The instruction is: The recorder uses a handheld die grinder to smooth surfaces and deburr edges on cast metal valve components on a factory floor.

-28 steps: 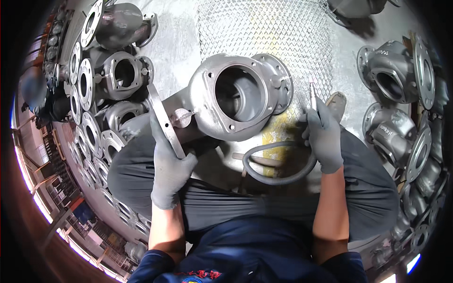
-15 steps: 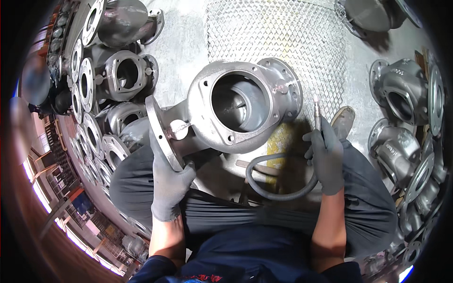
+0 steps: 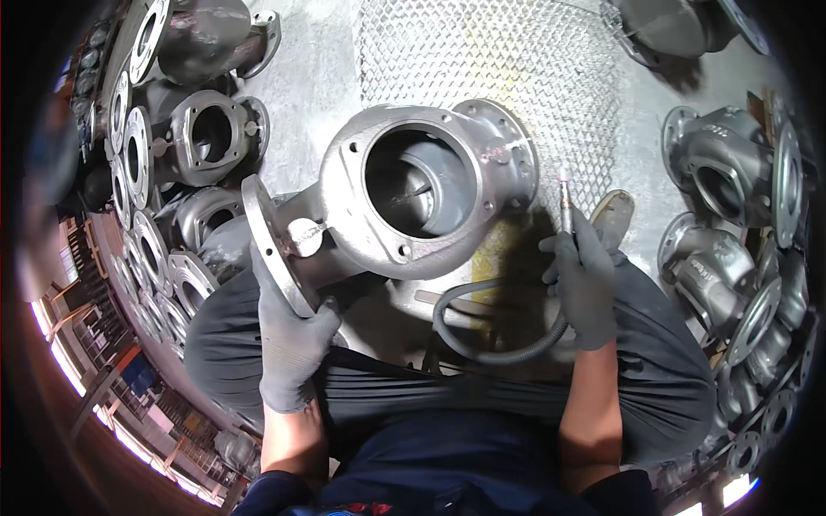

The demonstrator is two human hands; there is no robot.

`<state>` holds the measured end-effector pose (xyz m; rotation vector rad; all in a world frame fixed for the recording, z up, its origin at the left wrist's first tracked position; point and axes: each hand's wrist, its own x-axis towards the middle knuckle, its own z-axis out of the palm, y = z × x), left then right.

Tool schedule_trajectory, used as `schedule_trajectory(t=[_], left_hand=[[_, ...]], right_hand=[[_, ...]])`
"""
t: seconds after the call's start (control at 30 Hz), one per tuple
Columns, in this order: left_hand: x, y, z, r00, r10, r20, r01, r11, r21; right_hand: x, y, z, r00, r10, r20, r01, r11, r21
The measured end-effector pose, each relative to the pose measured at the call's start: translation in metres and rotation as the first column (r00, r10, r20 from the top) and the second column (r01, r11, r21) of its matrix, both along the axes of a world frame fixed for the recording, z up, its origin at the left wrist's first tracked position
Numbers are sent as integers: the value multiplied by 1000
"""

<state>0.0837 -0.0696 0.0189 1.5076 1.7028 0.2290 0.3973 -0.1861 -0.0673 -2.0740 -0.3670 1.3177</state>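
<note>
A grey cast-metal valve body (image 3: 344,225) with a large round opening sits in front of me, tilted, its flanges to the left and the upper right. My left hand (image 3: 292,344), in a grey glove, grips the rim of its left flange (image 3: 271,249); the thumb shows on the near side and some fingers are hidden behind it. Right of the casting and apart from it, my gloved right hand (image 3: 587,284) holds a slim pen-like die grinder (image 3: 565,206), its pale pinkish tip pointing away from me. A ribbed grey hose (image 3: 482,354) loops from that hand toward the left.
More flanged castings (image 3: 206,129) crowd the left side. Others (image 3: 727,172) line the right. Diamond-pattern metal mesh (image 3: 490,52) lies on the floor beyond the casting. My shoe (image 3: 613,219) is just past the grinder, and a flat bar (image 3: 456,292) lies under the casting.
The whole view has shifted slightly, so everything appears a little further left. Both hands keep their holds, and the grinder stays apart from the casting.
</note>
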Motion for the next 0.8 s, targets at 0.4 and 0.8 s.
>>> schedule_trajectory(t=[0.4, 0.8], left_hand=[[43, 20, 7, 997, -78, 22, 74, 987, 141], [69, 6, -9, 942, -329, -64, 321, 830, 456]], right_hand=[[4, -23, -21, 986, 109, 127, -131, 976, 174], [20, -27, -16, 998, -66, 23, 57, 958, 282]])
